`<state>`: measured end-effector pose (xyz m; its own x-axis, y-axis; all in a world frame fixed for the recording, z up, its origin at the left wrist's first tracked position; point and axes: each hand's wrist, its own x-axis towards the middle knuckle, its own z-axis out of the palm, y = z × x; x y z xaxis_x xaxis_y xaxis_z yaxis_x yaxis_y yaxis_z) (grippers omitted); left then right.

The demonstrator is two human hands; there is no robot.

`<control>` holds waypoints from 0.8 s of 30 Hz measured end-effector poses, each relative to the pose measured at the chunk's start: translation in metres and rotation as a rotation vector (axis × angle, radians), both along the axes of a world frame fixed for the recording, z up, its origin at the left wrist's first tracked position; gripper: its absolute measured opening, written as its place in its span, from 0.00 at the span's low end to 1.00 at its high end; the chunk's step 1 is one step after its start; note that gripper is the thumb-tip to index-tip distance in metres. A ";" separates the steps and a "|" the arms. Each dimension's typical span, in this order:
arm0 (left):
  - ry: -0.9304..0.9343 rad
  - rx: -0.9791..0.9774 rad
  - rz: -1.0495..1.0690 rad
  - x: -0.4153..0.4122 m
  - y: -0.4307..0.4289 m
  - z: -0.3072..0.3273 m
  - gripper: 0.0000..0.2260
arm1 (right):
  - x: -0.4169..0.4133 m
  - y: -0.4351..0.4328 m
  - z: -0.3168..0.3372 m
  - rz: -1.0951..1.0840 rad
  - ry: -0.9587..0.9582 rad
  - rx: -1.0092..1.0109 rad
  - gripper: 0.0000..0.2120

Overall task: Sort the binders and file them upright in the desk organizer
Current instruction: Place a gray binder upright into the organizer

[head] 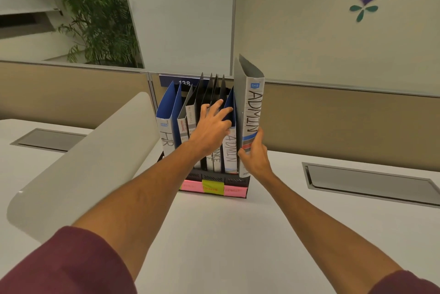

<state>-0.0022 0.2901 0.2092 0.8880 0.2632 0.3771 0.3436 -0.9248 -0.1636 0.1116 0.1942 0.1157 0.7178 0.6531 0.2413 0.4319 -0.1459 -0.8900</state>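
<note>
A black desk organizer (212, 177) stands at the back of the white desk, with pink and yellow labels along its front. Several binders stand upright in it, among them a blue one marked HR (166, 122) at the left and a blue one marked ADMIN (229, 151) toward the right. My right hand (254, 153) grips the lower spine of a grey binder marked ADMIN (251, 113), held upright at the organizer's right end. My left hand (214, 124) reaches in with fingers spread, pressing against the blue ADMIN binder's cover and the dividers.
A curved white panel (78, 165) slopes across the desk on the left, close to the organizer. Two recessed grey cable hatches (366, 182) (50, 139) sit in the desk top. A beige partition (345, 122) runs right behind the organizer.
</note>
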 end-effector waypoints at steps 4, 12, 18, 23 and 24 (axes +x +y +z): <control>0.000 -0.012 0.007 0.000 0.000 -0.001 0.09 | 0.001 0.004 0.003 0.027 -0.034 0.035 0.36; -0.008 -0.022 0.021 -0.001 0.000 -0.001 0.09 | 0.003 -0.001 -0.015 0.054 -0.057 0.043 0.34; -0.027 -0.028 0.015 0.000 0.001 -0.003 0.09 | 0.009 0.000 -0.019 0.053 -0.019 0.036 0.33; -0.045 -0.034 0.011 -0.001 0.003 -0.004 0.09 | 0.010 -0.001 -0.021 0.060 -0.046 0.034 0.32; -0.047 -0.036 0.011 -0.001 0.002 -0.004 0.09 | 0.009 -0.001 -0.021 0.062 -0.048 0.032 0.31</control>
<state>-0.0029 0.2925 0.2055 0.8665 0.2867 0.4086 0.3599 -0.9260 -0.1135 0.1211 0.1928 0.0947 0.6630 0.6876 0.2959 0.4817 -0.0893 -0.8718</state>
